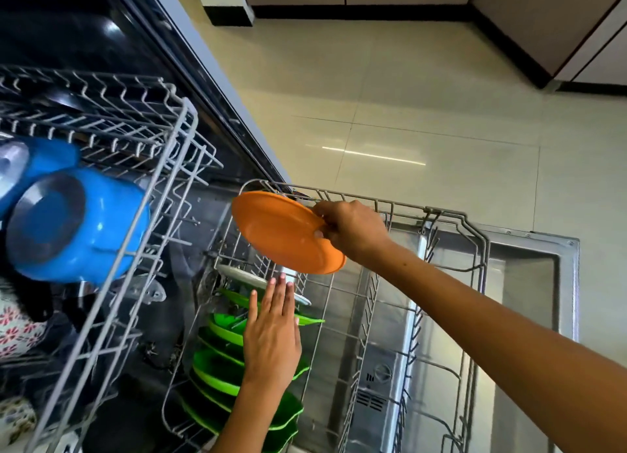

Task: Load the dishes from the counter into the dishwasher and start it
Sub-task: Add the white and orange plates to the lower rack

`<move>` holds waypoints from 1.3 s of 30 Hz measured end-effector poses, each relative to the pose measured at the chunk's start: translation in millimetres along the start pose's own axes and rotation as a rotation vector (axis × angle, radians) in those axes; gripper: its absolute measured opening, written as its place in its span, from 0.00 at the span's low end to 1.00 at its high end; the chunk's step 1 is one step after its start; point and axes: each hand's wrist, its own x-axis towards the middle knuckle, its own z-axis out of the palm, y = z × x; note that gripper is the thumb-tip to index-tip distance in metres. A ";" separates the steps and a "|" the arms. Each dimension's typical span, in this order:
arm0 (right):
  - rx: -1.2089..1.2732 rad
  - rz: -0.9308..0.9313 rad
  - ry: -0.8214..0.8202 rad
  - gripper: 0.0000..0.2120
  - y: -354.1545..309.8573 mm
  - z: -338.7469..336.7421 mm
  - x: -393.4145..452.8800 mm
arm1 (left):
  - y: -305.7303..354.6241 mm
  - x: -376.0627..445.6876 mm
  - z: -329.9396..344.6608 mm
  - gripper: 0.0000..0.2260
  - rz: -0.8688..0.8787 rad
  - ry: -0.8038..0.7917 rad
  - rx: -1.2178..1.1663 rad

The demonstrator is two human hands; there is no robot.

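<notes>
My right hand grips an orange plate by its rim and holds it tilted above the far end of the dishwasher's lower rack. Below it, my left hand lies flat with straight fingers over a row of green plates standing in that rack. A white plate stands at the far end of the row, just under the orange one. The upper rack is pulled out at the left and holds two blue mugs lying on their sides.
The open dishwasher door lies flat under the lower rack at the right. Patterned cups sit at the left edge of the upper rack. Beige floor tiles and cabinet bases fill the top of the view.
</notes>
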 end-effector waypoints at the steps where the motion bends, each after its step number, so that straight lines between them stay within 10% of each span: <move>1: -0.008 0.004 -0.018 0.14 -0.8 4.2 2.8 | -0.7 -1.5 0.1 0.28 0.008 0.015 -0.006; 39: 0.049 -0.013 -0.147 0.20 11.5 40.0 25.9 | -1.1 -3.3 -5.6 0.28 -0.039 -0.136 -0.037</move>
